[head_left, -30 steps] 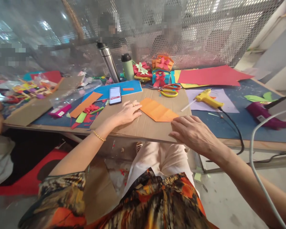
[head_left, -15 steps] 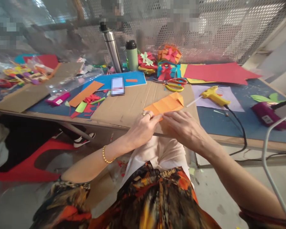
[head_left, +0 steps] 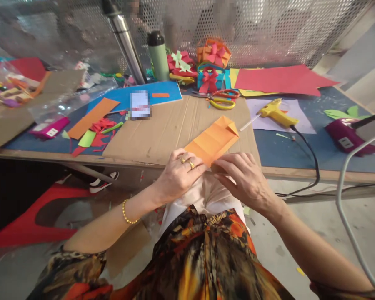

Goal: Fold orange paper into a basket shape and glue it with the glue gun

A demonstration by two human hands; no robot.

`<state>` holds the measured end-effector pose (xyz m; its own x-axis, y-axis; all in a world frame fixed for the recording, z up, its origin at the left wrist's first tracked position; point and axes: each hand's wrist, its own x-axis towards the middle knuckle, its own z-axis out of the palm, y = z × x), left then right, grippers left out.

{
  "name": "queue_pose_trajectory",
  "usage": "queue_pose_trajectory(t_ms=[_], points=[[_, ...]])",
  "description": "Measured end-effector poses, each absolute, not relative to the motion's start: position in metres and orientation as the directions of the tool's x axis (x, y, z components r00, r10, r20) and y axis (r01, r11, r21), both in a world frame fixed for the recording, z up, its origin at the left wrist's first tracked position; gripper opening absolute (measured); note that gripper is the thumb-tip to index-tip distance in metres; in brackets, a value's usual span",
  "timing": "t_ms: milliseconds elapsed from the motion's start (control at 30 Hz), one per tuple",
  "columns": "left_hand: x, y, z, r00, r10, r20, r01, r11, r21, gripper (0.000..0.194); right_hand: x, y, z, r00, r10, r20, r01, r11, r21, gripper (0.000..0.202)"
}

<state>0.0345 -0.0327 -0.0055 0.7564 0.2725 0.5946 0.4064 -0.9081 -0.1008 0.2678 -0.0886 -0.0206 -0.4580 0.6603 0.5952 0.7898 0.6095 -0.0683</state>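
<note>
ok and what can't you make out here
All in the head view:
Near end of the folded orange paper: hidden by the left hand and right hand.
Phone screen: pixelated.
Top of the steel flask: cut off by the upper edge.
Whatever lies behind the mesh: blurred.

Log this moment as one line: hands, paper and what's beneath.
left hand: on orange paper | right hand: at paper's near end | paper: creased, far end folded | beneath: cardboard
</note>
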Motion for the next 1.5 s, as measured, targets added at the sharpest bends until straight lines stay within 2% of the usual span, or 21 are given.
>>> queue_pose_trajectory(t_ms=[133, 333, 600, 800, 967, 1067, 1267, 1500], points=[[0.037, -0.024, -0.002, 0.761, 0.341, 0.553, 0.376, -0.925, 0.052, 0.023, 0.270, -0.093, -0.019, -0.406, 0.672, 0.620, 0.803, 0.586, -0.110, 0.024], [0.040, -0.011, 0.003, 0.694, 0.489, 0.529, 0.368, -0.872, 0.322, 0.021, 0.262, -0.095, -0.022, -0.400, 0.671, 0.624, 0.860, 0.511, 0.003, 0.025], [0.046, -0.009, 0.011, 0.656, 0.627, 0.421, 0.460, -0.774, 0.436, 0.014, 0.259, -0.092, -0.015, -0.425, 0.693, 0.582, 0.877, 0.475, 0.075, 0.031], [0.047, -0.012, 0.012, 0.650, 0.642, 0.406, 0.485, -0.762, 0.428, 0.013, 0.257, -0.093, -0.018, -0.432, 0.696, 0.574, 0.888, 0.441, 0.133, 0.036], [0.047, -0.009, 0.021, 0.656, 0.703, 0.276, 0.522, -0.686, 0.507, 0.015, 0.257, -0.091, -0.017, -0.418, 0.702, 0.577, 0.894, 0.429, 0.125, 0.038], [0.049, -0.009, 0.024, 0.665, 0.707, 0.240, 0.535, -0.675, 0.507, 0.017, 0.256, -0.090, -0.013, -0.415, 0.722, 0.553, 0.896, 0.432, 0.107, 0.038], [0.053, -0.014, 0.023, 0.649, 0.710, 0.273, 0.601, -0.699, 0.389, 0.015, 0.255, -0.090, -0.009, -0.429, 0.731, 0.530, 0.892, 0.436, 0.119, 0.036], [0.056, -0.014, 0.025, 0.663, 0.722, 0.200, 0.673, -0.691, 0.263, 0.015, 0.256, -0.089, -0.008, -0.423, 0.726, 0.543, 0.885, 0.461, 0.073, 0.042]])
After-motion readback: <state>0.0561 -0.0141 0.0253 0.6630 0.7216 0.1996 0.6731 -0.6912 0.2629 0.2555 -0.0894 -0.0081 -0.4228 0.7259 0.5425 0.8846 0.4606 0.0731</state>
